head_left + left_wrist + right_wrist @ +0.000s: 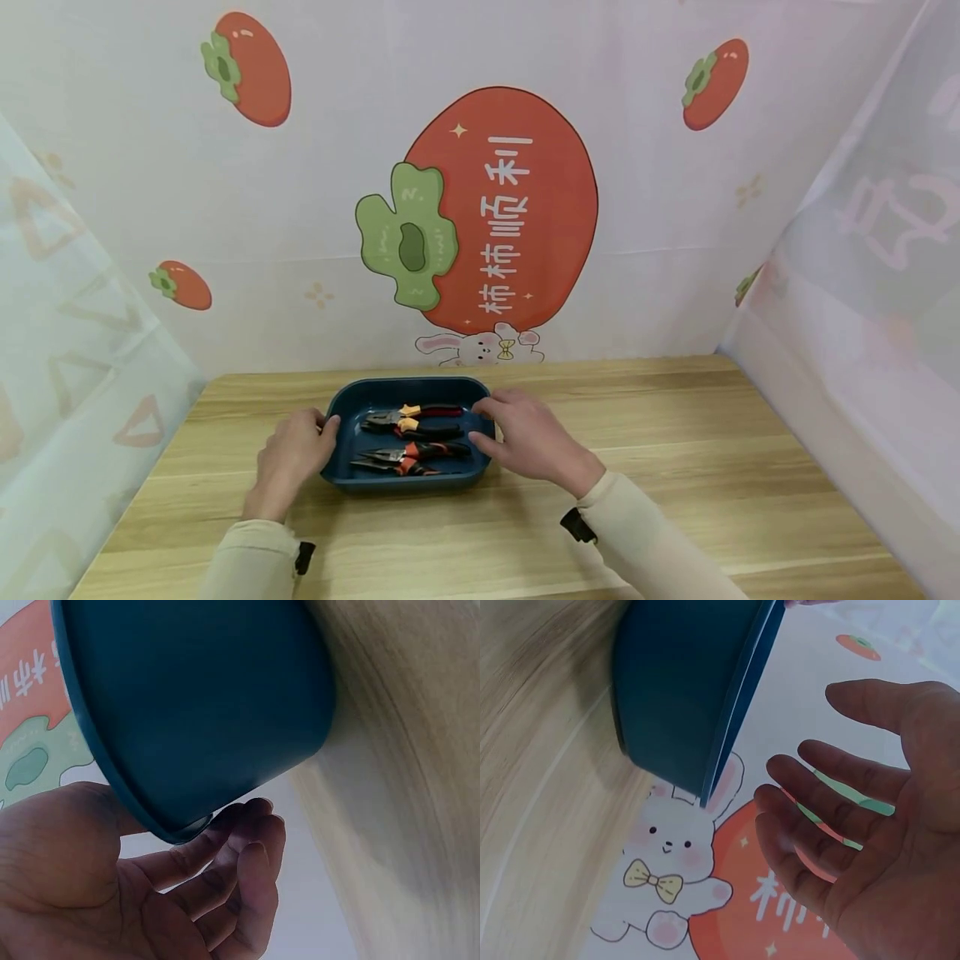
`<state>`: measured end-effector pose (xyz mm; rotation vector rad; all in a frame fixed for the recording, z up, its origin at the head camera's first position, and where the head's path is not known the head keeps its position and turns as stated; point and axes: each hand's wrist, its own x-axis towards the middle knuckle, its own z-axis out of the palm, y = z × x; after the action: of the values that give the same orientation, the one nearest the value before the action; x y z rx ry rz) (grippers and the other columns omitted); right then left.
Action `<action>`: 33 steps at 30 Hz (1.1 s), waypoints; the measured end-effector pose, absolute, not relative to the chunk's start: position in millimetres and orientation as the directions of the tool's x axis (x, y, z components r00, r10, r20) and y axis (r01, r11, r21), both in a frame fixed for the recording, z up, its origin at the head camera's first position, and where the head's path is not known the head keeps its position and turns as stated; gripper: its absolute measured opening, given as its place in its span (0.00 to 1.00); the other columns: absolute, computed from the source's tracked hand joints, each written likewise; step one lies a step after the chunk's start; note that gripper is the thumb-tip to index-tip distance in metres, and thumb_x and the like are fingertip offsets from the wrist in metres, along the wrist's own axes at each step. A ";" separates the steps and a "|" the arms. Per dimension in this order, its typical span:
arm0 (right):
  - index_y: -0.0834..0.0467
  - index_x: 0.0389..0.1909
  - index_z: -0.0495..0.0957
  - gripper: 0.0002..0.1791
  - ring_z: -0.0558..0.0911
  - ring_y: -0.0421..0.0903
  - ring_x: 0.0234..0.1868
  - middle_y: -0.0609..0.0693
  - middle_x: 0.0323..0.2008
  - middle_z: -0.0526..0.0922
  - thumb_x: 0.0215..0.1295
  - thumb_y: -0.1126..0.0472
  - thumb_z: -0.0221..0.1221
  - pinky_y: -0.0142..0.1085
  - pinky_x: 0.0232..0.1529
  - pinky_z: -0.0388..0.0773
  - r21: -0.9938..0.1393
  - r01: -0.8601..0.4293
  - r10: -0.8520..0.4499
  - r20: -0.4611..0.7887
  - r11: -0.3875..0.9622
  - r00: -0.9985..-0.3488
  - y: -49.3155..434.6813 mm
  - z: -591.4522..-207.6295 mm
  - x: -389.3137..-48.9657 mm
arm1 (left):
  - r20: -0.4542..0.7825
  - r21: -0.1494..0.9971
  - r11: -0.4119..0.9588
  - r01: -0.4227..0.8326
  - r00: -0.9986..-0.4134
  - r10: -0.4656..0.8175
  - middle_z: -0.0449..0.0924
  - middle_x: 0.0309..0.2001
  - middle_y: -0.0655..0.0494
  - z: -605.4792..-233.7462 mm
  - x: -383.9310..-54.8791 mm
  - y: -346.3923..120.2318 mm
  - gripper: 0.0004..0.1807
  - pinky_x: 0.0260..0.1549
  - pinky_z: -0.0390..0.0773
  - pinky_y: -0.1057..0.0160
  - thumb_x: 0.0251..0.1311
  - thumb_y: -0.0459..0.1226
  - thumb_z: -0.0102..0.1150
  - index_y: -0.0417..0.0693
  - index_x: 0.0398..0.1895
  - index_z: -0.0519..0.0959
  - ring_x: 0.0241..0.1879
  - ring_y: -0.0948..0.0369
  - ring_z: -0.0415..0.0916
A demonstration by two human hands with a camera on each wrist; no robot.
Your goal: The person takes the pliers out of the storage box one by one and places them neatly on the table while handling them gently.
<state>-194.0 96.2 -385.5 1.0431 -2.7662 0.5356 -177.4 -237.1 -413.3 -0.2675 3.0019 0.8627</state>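
A dark blue tray (405, 483) stands on the wooden table with two pairs of pliers lying inside it. Farther back are blunt-nosed pliers (408, 425) with black handles and yellow-orange parts. Nearer the front lie long-nose pliers (412, 451) with red and black handles. My left hand (296, 450) pinches the tray's left end, thumb over the rim and fingers below it outside. At the right end, my right hand (528, 433) has its fingers spread and relaxed; in the right wrist view this hand (870, 810) is apart from the tray wall (682, 690).
The wooden table (637, 500) extends to both sides and in front of the tray. A white cloth backdrop (645, 300) with printed persimmons and a rabbit rises behind the table, and cloth walls (862, 333) flank it.
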 end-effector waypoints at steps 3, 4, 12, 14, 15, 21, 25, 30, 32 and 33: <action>0.56 0.54 0.82 0.19 0.81 0.47 0.47 0.51 0.48 0.84 0.69 0.49 0.64 0.45 0.51 0.79 -0.296 -0.666 -0.627 0.225 0.685 -0.746 90.9 -385.2 -195.7 | -0.046 0.518 0.840 -0.160 -0.986 -0.159 0.81 0.33 0.45 -415.9 -178.0 -236.7 0.19 0.21 0.71 0.52 0.76 0.42 0.47 0.33 0.46 0.79 0.26 0.51 0.75; 0.56 0.53 0.83 0.19 0.81 0.46 0.47 0.51 0.48 0.84 0.70 0.48 0.64 0.44 0.50 0.79 -0.298 -0.668 -0.633 0.217 0.682 -0.743 89.1 -385.5 -196.7 | -0.043 0.514 0.843 -0.159 -0.986 -0.160 0.81 0.33 0.45 -416.5 -177.8 -236.6 0.19 0.22 0.71 0.52 0.76 0.42 0.47 0.34 0.45 0.79 0.26 0.51 0.75; 0.53 0.53 0.83 0.19 0.78 0.41 0.40 0.45 0.43 0.83 0.70 0.45 0.63 0.38 0.44 0.78 -0.290 -0.674 -0.659 0.161 0.680 -0.734 73.4 -383.2 -202.5 | -0.035 0.497 0.853 -0.159 -0.986 -0.164 0.80 0.33 0.44 -419.4 -177.7 -237.3 0.16 0.22 0.71 0.50 0.76 0.41 0.46 0.37 0.43 0.79 0.27 0.49 0.75; 0.53 0.53 0.83 0.19 0.77 0.41 0.40 0.46 0.43 0.83 0.70 0.45 0.63 0.38 0.43 0.77 -0.288 -0.676 -0.666 0.147 0.678 -0.731 69.3 -381.6 -203.4 | -0.036 0.498 0.853 -0.158 -0.986 -0.162 0.79 0.31 0.46 -419.3 -177.8 -237.5 0.16 0.22 0.70 0.51 0.76 0.41 0.46 0.37 0.41 0.79 0.27 0.50 0.74; 0.53 0.53 0.83 0.19 0.77 0.41 0.40 0.46 0.43 0.83 0.70 0.45 0.63 0.37 0.43 0.77 -0.288 -0.677 -0.670 0.140 0.677 -0.729 67.3 -381.0 -204.1 | -0.036 0.498 0.853 -0.157 -0.986 -0.161 0.79 0.31 0.46 -419.3 -178.0 -237.4 0.15 0.21 0.70 0.51 0.75 0.41 0.46 0.38 0.41 0.79 0.26 0.50 0.74; 0.54 0.54 0.83 0.21 0.78 0.43 0.44 0.49 0.48 0.84 0.69 0.44 0.63 0.38 0.45 0.77 -0.298 -0.674 -0.686 0.080 0.676 -0.724 55.0 -382.2 -210.3 | -0.038 0.495 0.855 -0.153 -0.987 -0.155 0.78 0.29 0.47 -418.8 -177.7 -237.0 0.15 0.20 0.69 0.53 0.75 0.40 0.48 0.36 0.43 0.78 0.25 0.51 0.73; 0.53 0.56 0.83 0.23 0.78 0.43 0.47 0.48 0.49 0.83 0.68 0.42 0.64 0.39 0.49 0.77 -0.301 -0.658 -0.683 0.027 0.691 -0.730 47.0 -383.9 -213.5 | -0.049 0.492 0.856 -0.158 -0.987 -0.154 0.78 0.29 0.47 -418.7 -177.4 -237.2 0.14 0.21 0.69 0.53 0.75 0.40 0.48 0.36 0.44 0.78 0.24 0.50 0.73; 0.53 0.55 0.83 0.24 0.76 0.42 0.44 0.46 0.47 0.83 0.66 0.41 0.65 0.38 0.48 0.77 -0.303 -0.646 -0.682 -0.017 0.700 -0.731 37.8 -387.2 -217.1 | -0.054 0.484 0.860 -0.164 -0.986 -0.157 0.77 0.29 0.47 -417.9 -177.9 -237.4 0.14 0.22 0.69 0.52 0.75 0.40 0.49 0.37 0.45 0.78 0.25 0.50 0.72; 0.53 0.56 0.83 0.25 0.75 0.41 0.43 0.46 0.47 0.83 0.65 0.41 0.66 0.37 0.48 0.77 -0.303 -0.644 -0.683 -0.035 0.703 -0.729 34.3 -388.0 -218.2 | -0.057 0.481 0.861 -0.165 -0.986 -0.157 0.77 0.28 0.47 -417.4 -178.0 -237.5 0.14 0.22 0.69 0.52 0.75 0.40 0.49 0.37 0.45 0.78 0.25 0.50 0.72; 0.53 0.56 0.83 0.26 0.75 0.41 0.43 0.46 0.46 0.83 0.65 0.41 0.67 0.37 0.49 0.76 -0.300 -0.644 -0.685 -0.043 0.703 -0.727 32.6 -388.5 -218.8 | -0.060 0.482 0.860 -0.167 -0.986 -0.157 0.77 0.28 0.48 -417.2 -178.0 -237.4 0.14 0.22 0.69 0.52 0.75 0.40 0.49 0.37 0.44 0.78 0.25 0.50 0.72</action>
<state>-218.8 32.6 -388.5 1.1935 -3.0378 0.4406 -178.0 -237.4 -417.2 -0.2623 3.0116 0.7838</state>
